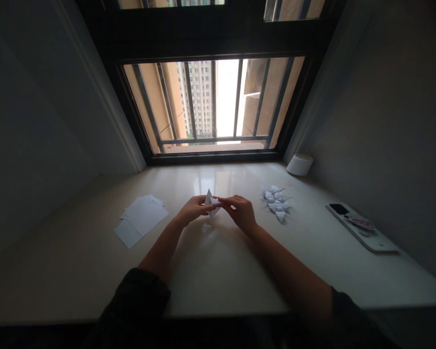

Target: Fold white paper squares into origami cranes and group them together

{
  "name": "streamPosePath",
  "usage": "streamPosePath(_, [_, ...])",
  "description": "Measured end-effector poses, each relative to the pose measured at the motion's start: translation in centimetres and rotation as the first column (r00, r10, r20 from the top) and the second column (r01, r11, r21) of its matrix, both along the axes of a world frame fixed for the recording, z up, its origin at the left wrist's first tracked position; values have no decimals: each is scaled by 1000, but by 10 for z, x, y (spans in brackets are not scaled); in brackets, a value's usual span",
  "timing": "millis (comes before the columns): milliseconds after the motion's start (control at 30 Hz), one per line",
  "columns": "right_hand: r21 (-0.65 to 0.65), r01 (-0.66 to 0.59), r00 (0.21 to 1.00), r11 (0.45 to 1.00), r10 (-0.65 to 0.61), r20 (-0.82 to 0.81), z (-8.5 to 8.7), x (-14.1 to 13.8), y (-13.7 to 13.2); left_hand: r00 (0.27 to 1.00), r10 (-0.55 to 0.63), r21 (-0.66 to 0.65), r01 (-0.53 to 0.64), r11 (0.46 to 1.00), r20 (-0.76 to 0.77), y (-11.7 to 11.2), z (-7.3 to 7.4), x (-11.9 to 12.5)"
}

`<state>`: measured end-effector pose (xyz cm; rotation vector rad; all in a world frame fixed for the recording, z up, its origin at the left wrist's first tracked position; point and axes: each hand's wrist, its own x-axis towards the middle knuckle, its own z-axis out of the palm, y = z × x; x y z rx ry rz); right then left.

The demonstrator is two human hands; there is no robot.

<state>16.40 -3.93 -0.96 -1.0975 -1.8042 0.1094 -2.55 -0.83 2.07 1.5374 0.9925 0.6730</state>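
Between my two hands, just over the white sill, is a folded white paper piece (209,198) with a pointed tip standing up. My left hand (193,211) pinches it from the left side. From the right, my right hand (241,210) grips a flap of the same paper between thumb and fingers. The exact folds under the fingertips are hidden. To the right sits a cluster of several small folded paper cranes (276,199). Loose white paper sheets (147,215) lie overlapping to the left.
A phone (361,228) in a pale case lies at the far right by the wall. Near the window's right corner stands a white round object (300,165). The dark-framed window (214,158) borders the sill (218,286) at the back, and walls close in on both sides.
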Motion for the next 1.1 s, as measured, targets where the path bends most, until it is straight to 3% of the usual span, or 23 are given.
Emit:
streamPosePath(267, [-12, -24, 1000, 1000, 24, -14, 1, -2, -2, 992, 67, -63, -60, 996, 106, 5, -6, 0])
streamPosePath(500, [-109, -94, 946, 990, 55, -319, 4, -4, 1, 942, 224, -118, -200, 973, 248, 10, -9, 0])
streamPosePath(867, [-254, -302, 848, 919, 138, -511, -3, -9, 6, 974, 125, -5, -127, 992, 188, 4, -10, 6])
streamPosePath(1100, [-275, -260, 870, 926, 102, -482, -2, -9, 5, 981, 73, 93, -91, 992, 182, 5, -15, 7])
